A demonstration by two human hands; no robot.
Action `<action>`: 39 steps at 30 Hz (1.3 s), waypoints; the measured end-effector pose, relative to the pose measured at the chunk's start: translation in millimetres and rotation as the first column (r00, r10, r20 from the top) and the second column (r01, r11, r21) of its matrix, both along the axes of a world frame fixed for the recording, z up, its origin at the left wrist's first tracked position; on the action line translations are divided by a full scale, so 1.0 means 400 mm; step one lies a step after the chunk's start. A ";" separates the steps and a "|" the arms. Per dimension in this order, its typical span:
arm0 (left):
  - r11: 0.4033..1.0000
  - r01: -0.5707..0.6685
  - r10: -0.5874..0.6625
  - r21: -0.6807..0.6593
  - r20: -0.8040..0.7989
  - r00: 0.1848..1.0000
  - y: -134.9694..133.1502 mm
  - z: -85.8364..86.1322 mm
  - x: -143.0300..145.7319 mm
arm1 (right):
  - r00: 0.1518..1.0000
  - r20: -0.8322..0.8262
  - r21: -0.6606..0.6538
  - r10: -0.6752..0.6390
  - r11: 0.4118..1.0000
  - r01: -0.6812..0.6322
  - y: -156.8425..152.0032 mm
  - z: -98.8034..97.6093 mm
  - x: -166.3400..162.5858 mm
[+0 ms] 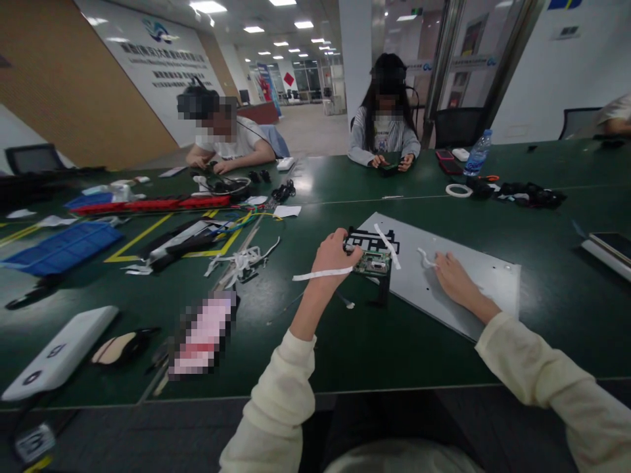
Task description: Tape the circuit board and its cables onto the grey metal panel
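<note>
My left hand (333, 257) is closed in a pinch on the end of a white tape strip (320, 274) that sticks out to the left. It hovers beside a small green circuit board (373, 263) and a black bracket (359, 239) at the near corner of a grey metal panel (473, 282). A second white strip (388, 246) lies across the black part. My right hand (453, 278) rests flat on the grey panel, fingers stretched toward a small white scrap (424, 256).
Two other people sit across the dark green table (552, 315), each handling small things. A white power bank (59, 351), a blue tray (64, 246), cables and tape scraps (241, 259) lie left. A water bottle (477, 154), tape roll (459, 190) and black cables (532, 195) are far right.
</note>
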State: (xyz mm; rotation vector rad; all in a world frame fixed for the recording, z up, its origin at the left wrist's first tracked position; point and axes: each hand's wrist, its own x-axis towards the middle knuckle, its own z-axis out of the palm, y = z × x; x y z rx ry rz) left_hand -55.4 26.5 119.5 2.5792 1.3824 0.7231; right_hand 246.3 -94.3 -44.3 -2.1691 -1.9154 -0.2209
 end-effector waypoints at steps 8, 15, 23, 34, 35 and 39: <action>1.000 0.016 -0.016 0.011 0.004 1.000 -0.018 -0.012 -0.004 | 0.960 -0.177 -0.041 0.219 0.973 -0.229 -0.002 0.028 -0.076; 0.998 -0.027 0.028 -0.055 0.018 0.999 -0.022 -0.031 0.008 | 0.835 -0.471 0.050 0.283 0.954 -0.295 -0.014 0.091 -0.118; 0.966 0.014 -0.028 -0.259 -0.054 0.998 -0.040 -0.134 0.094 | 0.760 -0.629 0.160 -0.166 0.928 0.336 -0.086 0.059 0.079; 0.962 -0.142 0.098 -0.232 -0.191 0.977 -0.043 -0.145 0.075 | 0.714 -0.692 0.209 -0.104 0.919 0.336 -0.099 0.044 0.083; 0.962 -0.162 0.118 -0.221 -0.198 0.973 -0.027 -0.143 0.055 | 0.705 -0.702 0.210 -0.102 0.916 0.342 -0.096 0.043 0.081; 0.938 -0.309 0.288 -0.155 -0.148 0.946 0.048 -0.154 -0.060 | 0.663 -0.736 0.194 -0.136 0.896 0.399 -0.089 0.037 0.080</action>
